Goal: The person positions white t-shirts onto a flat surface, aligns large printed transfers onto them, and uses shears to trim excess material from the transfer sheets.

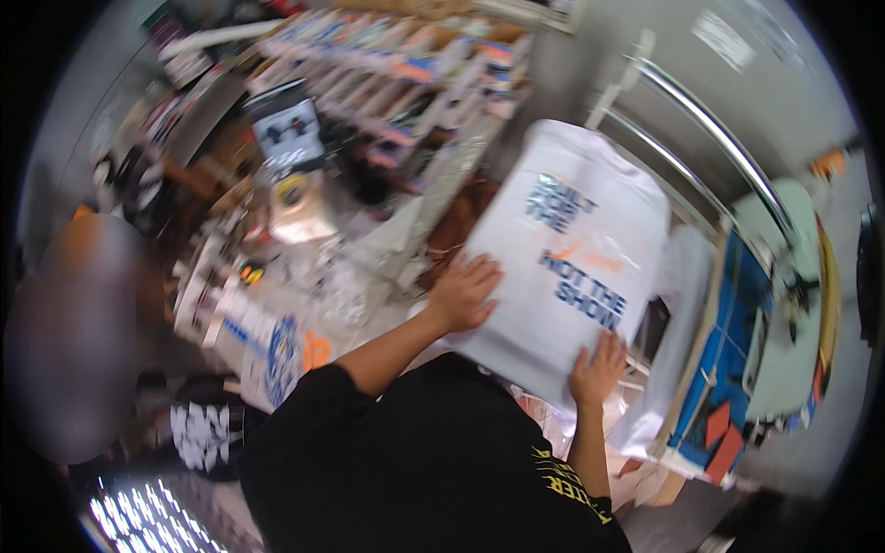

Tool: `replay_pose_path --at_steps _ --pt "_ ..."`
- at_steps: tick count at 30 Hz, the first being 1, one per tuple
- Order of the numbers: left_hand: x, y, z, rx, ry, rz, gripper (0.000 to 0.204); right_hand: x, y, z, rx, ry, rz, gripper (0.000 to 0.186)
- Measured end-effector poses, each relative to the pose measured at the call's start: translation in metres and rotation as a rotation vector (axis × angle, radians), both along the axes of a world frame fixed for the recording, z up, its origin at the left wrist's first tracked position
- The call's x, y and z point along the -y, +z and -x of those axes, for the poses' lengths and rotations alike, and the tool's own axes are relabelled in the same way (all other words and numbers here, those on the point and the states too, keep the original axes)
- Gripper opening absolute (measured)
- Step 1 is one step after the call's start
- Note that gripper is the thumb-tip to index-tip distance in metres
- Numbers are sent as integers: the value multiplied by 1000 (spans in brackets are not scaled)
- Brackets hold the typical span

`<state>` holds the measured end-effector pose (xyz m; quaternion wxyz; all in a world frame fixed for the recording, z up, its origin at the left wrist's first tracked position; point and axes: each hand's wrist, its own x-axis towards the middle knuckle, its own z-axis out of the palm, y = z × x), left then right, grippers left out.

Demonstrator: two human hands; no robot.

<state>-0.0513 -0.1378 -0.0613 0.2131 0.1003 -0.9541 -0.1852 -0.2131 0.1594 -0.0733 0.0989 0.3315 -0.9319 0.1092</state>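
Note:
A white T-shirt [516, 313] with dark blue lettering and a small orange script print lies spread out flat in front of me, its neck at the far end. What supports it underneath is hidden. My left hand [466, 293] rests on the shirt's left edge with its fingers spread. On the near right part, just below the lettering, my right hand [599, 370] lies with its fingers stretched out. Neither hand is closed on the cloth as far as I can see.
A slanted rack [406, 69] with many small compartments stands at the back left, beside a cluttered table. Metal rails [714, 120] run along the back right. Farther right are a blue-topped frame [724, 341] and a pale green board [779, 276]. Another person [83, 341] is at the left.

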Motion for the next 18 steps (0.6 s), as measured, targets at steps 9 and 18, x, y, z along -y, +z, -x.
replay_pose_path --at_steps 9,18 --pt "-2 -2 -9 -18 56 25 47 5 2 7 -26 56 31 51" --pt "-1 1 -5 -28 60 14 48 10 -2 5 -95 20 82 45"
